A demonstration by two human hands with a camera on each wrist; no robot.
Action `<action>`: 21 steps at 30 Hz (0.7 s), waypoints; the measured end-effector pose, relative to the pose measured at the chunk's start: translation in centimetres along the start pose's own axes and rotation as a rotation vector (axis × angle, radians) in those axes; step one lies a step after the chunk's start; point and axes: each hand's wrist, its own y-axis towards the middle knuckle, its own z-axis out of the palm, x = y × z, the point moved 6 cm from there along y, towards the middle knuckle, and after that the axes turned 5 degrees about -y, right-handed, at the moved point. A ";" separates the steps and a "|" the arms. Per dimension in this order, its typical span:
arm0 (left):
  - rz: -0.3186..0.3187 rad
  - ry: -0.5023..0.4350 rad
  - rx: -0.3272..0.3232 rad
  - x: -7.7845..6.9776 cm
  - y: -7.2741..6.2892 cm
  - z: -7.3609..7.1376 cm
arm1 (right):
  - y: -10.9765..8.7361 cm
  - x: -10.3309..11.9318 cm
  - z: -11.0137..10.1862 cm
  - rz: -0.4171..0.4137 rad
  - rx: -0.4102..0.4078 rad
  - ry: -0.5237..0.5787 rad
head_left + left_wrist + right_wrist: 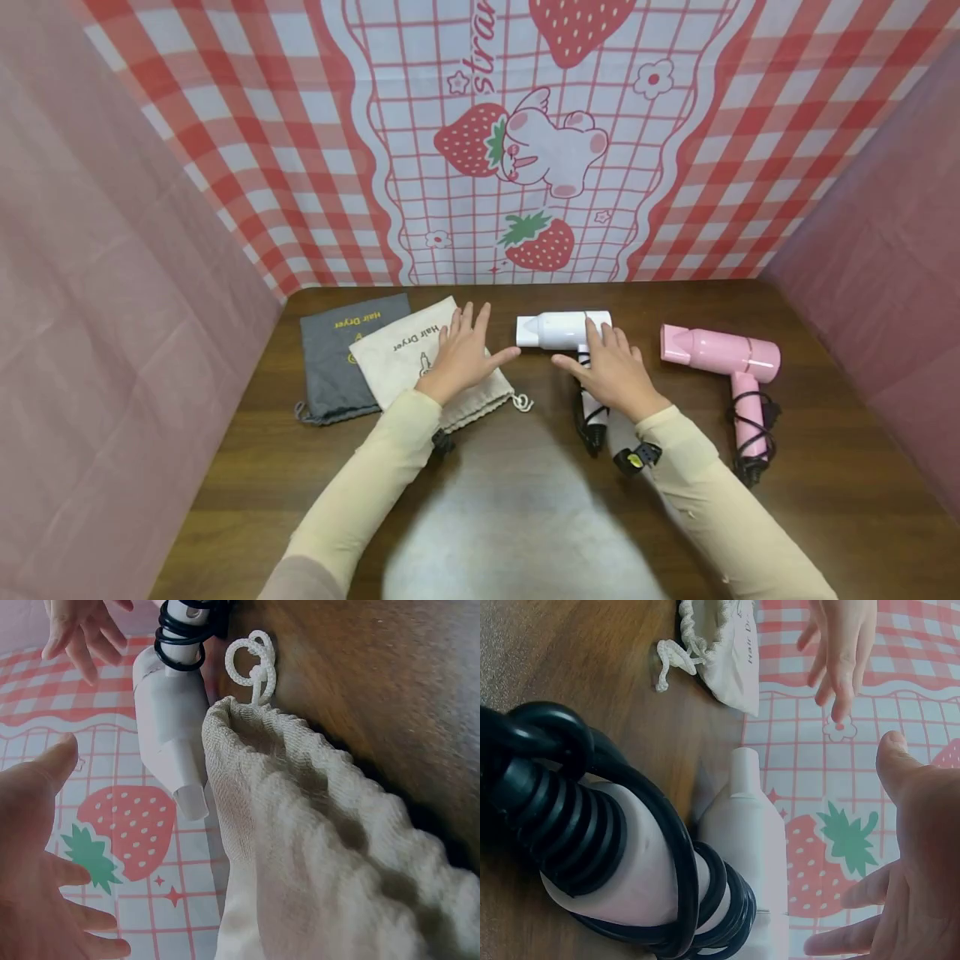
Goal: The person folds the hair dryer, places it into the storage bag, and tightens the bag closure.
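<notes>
My left hand is spread over the cream drawstring bag, fingers straight and holding nothing. In the left wrist view the bag's gathered mouth is slightly parted, its white cord looped beside it. My right hand hovers with spread fingers over the body and handle of the white hair dryer. The right wrist view shows the black cord wound round that dryer's handle, and the right hand apart from it. The dryer's nozzle points left, towards the bag.
A grey drawstring bag lies partly under the cream one at the left. On the right a pink hair dryer rests with its black cord wrapped round the handle. The wooden table ends at a strawberry-print cloth; pink cloth walls flank both sides.
</notes>
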 end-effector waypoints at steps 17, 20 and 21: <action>0.087 -0.021 0.017 -1.1 1.6 1.4 | -0.4 -0.8 0.4 0.022 0.007 0.031; 0.100 -0.031 0.012 -1.2 1.8 1.6 | -0.5 -1.0 0.6 0.031 0.022 0.033; 0.102 -0.033 0.011 -1.3 1.9 1.7 | -0.6 -1.0 0.6 0.032 0.027 0.033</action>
